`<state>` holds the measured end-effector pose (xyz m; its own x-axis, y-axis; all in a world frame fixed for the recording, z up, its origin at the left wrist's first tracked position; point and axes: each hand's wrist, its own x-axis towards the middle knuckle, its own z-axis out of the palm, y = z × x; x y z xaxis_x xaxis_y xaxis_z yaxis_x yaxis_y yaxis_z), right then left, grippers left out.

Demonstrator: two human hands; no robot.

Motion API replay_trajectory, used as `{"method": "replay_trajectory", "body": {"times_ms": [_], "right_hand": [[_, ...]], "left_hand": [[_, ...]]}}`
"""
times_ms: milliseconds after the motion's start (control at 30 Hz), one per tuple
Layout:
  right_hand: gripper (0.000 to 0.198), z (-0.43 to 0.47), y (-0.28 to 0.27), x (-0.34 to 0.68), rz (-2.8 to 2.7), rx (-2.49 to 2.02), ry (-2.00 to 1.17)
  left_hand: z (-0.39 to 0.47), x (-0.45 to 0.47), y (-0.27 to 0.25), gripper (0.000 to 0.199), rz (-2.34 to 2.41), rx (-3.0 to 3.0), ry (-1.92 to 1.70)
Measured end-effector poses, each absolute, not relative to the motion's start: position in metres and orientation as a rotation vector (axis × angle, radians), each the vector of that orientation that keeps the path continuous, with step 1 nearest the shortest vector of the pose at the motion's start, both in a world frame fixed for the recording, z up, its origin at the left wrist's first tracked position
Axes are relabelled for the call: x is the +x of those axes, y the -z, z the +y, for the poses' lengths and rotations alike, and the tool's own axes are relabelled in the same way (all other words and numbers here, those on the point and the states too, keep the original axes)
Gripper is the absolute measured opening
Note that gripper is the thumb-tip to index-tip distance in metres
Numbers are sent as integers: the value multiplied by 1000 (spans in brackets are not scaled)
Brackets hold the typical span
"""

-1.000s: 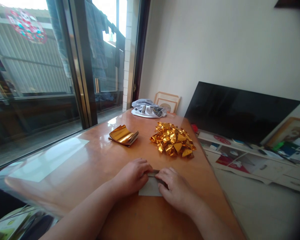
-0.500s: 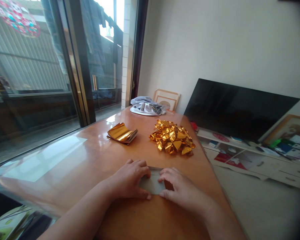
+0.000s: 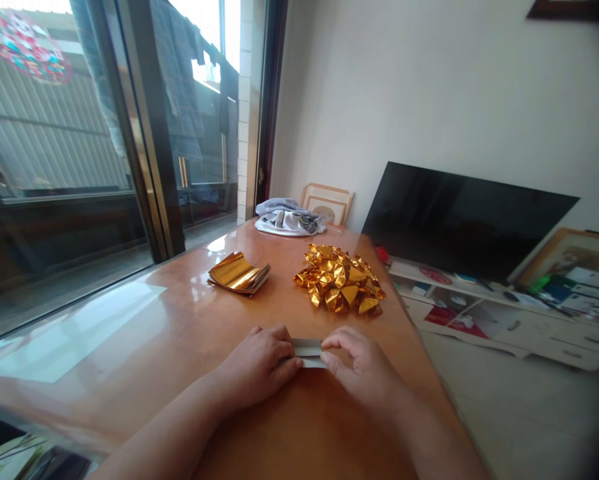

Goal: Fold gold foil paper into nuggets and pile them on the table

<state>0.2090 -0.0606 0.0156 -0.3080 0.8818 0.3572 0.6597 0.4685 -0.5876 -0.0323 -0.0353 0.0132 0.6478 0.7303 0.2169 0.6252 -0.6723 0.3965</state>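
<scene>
A sheet of paper [image 3: 308, 345], pale side up, lies on the wooden table before me, its near part folded over into a narrow strip. My left hand [image 3: 266, 363] is closed on its left end, thumb along the near fold. At the right end, my right hand [image 3: 356, 360] pinches the paper between thumb and forefinger. Beyond my hands sits a stack of gold foil paper [image 3: 239, 273], curling at its edges. To the right of that stack is a pile of folded gold foil pieces [image 3: 342, 279].
The glossy wooden table [image 3: 179, 333] runs away from me to the wall. Bundled cloth [image 3: 292, 220] and framed pictures [image 3: 329, 203] are at its far end. A sliding glass door stands left; a television [image 3: 464, 220] on a white cabinet [image 3: 524, 333] stands right.
The paper's near edge has been folded away from me, so the sheet is now a narrower strip. My thumbs have moved forward with it. The view has shifted slightly.
</scene>
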Motion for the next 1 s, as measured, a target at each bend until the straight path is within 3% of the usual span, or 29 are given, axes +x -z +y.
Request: {"method": "replay_trajectory", "body": {"times_ms": [133, 533, 767, 1000], "right_hand": [[16, -75, -26, 197, -2147, -1227, -331], [19, -86, -21, 180, -2335, -1344, -263], [21, -81, -19, 180, -2289, -1373, -346], [22, -80, -18, 178, -2309, -1406, -306]], "left_hand": [[-34, -31, -10, 36, 1097, 2562, -568], [-36, -30, -16, 53, 1092, 2450, -574], [-33, -29, -13, 47, 1123, 2435, -572], [-25, -27, 0, 27, 1221, 2417, -640]]}}
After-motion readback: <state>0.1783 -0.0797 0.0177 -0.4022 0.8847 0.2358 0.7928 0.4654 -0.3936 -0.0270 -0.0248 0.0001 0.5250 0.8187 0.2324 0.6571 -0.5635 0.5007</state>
